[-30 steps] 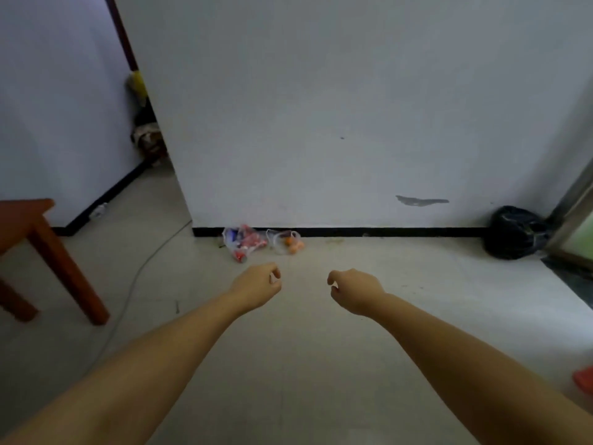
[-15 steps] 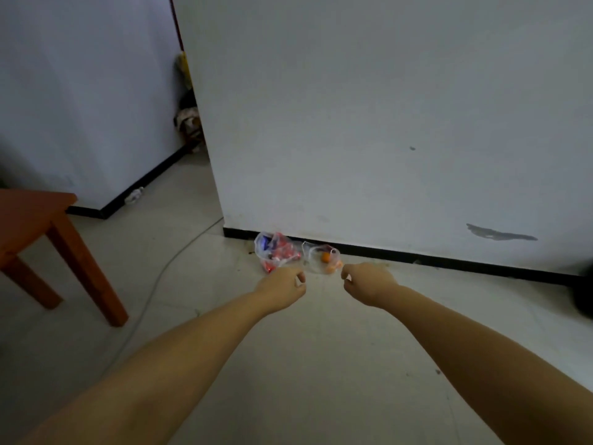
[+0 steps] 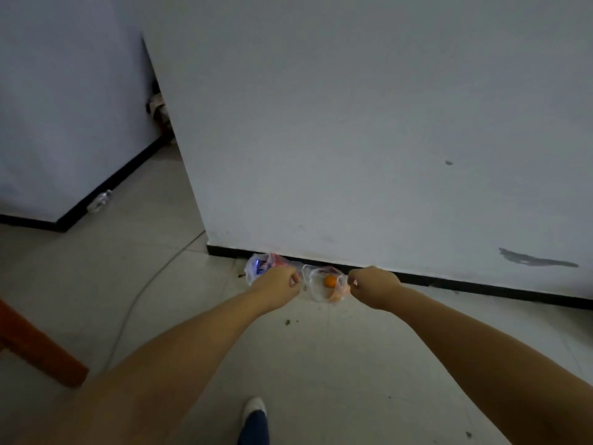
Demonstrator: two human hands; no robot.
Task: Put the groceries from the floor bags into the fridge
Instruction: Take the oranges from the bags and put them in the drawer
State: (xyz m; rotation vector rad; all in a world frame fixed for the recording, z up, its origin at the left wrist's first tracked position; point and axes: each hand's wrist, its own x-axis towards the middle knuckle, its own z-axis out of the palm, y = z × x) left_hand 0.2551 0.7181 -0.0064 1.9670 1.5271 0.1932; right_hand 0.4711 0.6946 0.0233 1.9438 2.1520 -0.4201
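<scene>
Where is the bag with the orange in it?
In the head view, the clear bag with the orange lies on the floor against the wall's black baseboard, between the two hands, just right of the bag with red and blue packets.

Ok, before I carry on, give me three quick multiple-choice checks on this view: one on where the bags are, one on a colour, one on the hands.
1. Where do the two clear bags lie?
A. On the wooden table
B. On the floor against the wall's black skirting
C. Inside a fridge

2. What colour is the round fruit in the right-hand bag?
A. Green
B. Purple
C. Orange

3. How do the hands stand?
A. Both loosely curled by the bags, lifting nothing
B. Both flat on the wall
C. One carries a bottle

Answers: 1 B, the left bag and the right bag sit on the floor at the skirting. 2 C, the fruit shows orange through the plastic. 3 A, the left hand and right hand have curled fingers beside the bags; actual contact is unclear.
</scene>
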